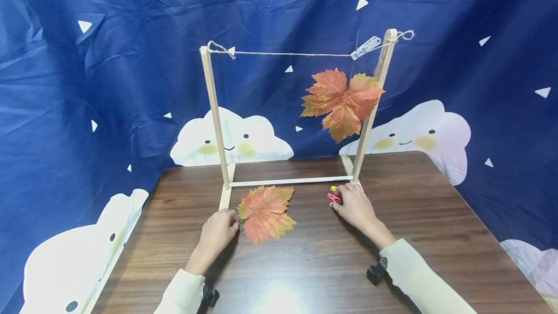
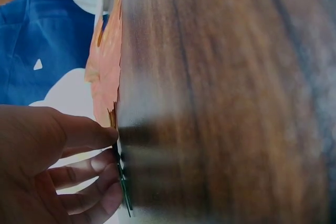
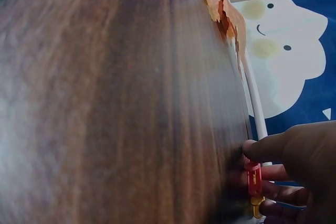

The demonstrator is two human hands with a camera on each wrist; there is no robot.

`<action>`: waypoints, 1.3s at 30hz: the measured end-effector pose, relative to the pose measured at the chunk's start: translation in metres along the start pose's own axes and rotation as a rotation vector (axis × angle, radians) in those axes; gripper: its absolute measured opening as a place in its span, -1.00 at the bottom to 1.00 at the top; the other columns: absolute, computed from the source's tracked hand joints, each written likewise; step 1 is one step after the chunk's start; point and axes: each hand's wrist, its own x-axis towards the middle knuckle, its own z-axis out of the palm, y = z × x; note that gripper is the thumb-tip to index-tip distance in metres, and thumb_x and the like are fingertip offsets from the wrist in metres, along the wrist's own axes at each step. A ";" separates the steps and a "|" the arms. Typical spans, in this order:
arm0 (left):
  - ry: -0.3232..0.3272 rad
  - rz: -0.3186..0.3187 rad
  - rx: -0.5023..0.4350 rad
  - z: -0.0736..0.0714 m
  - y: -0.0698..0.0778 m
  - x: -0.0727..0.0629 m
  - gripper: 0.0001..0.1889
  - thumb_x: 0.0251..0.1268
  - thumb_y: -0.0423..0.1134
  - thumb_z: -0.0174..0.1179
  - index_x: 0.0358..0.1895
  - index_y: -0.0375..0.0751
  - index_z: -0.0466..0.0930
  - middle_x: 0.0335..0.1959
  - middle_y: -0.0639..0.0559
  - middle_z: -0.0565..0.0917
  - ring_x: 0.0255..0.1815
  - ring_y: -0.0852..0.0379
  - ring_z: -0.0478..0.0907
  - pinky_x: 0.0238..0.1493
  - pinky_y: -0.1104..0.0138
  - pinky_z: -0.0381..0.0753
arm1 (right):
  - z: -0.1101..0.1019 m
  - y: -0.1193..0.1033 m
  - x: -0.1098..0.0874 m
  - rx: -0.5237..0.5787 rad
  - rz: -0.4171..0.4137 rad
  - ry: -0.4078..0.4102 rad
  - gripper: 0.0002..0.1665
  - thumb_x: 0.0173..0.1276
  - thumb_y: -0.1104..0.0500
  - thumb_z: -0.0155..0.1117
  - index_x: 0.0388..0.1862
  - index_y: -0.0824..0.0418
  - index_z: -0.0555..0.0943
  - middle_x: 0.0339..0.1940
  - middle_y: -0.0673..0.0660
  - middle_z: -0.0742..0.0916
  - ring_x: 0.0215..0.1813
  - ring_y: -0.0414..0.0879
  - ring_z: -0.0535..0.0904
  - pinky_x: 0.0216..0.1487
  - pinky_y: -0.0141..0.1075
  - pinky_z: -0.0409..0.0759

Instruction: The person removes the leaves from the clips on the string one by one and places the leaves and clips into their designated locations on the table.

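Fingers (image 2: 82,168) hold one of two leaves (image 1: 266,212) and one of three clips (image 1: 333,197).

Plenty of bare table (image 1: 309,251) between your left hand (image 1: 219,229) and right hand (image 1: 356,207), though the lying leaf (image 1: 266,212) fills the left part of that gap. Ahead, the low white rod (image 1: 292,181) runs across your path; above it you can slip between the left upright (image 1: 215,115) and the hanging leaf (image 1: 344,103), under the string (image 1: 283,54).
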 end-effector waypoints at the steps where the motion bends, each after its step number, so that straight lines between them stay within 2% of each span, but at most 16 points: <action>1: 0.003 -0.003 -0.002 0.000 0.000 0.000 -0.89 0.15 -0.35 0.44 -0.41 -0.03 0.74 -0.37 0.07 0.71 -0.32 -0.13 0.76 -0.37 -0.05 0.69 | 0.000 0.000 0.000 0.000 0.001 0.001 -0.62 0.13 0.07 0.68 -0.19 0.20 0.71 -0.35 0.09 0.63 -0.09 0.15 0.56 -0.09 0.03 0.55; 15: 0.022 0.000 0.006 0.002 0.000 0.001 -0.89 0.17 -0.38 0.46 -0.37 -0.07 0.75 -0.34 0.04 0.73 -0.29 -0.13 0.77 -0.36 -0.05 0.70 | 0.001 0.002 0.000 0.017 0.031 -0.015 -0.66 0.17 0.08 0.66 -0.20 0.19 0.71 -0.32 0.09 0.63 -0.10 0.14 0.56 -0.14 0.00 0.54; 23: 0.021 -0.024 0.003 0.001 0.002 0.000 -0.90 0.17 -0.34 0.45 -0.39 -0.04 0.74 -0.38 0.06 0.69 -0.32 -0.12 0.75 -0.40 -0.04 0.68 | -0.003 0.001 -0.001 0.043 0.031 -0.010 -0.71 0.22 0.08 0.63 -0.22 0.19 0.72 -0.32 0.09 0.64 -0.10 0.11 0.56 -0.15 0.00 0.56; 33: 0.040 -0.035 -0.007 -0.004 0.001 0.001 -0.94 0.23 -0.32 0.43 -0.34 -0.06 0.75 -0.34 0.05 0.72 -0.24 -0.15 0.76 -0.32 -0.08 0.70 | -0.015 0.001 0.009 0.125 0.040 -0.005 -0.93 0.37 0.17 0.44 -0.23 0.15 0.75 -0.23 0.11 0.74 -0.21 0.02 0.61 -0.16 0.00 0.59; 39: 0.045 -0.035 -0.031 -0.009 0.003 0.004 -0.93 0.24 -0.31 0.41 -0.34 -0.05 0.72 -0.31 0.04 0.74 -0.22 -0.15 0.77 -0.30 -0.09 0.71 | -0.025 0.002 0.013 0.160 0.066 -0.007 -0.94 0.40 0.22 0.35 -0.23 0.12 0.75 -0.19 0.12 0.80 -0.22 0.04 0.69 -0.16 0.08 0.63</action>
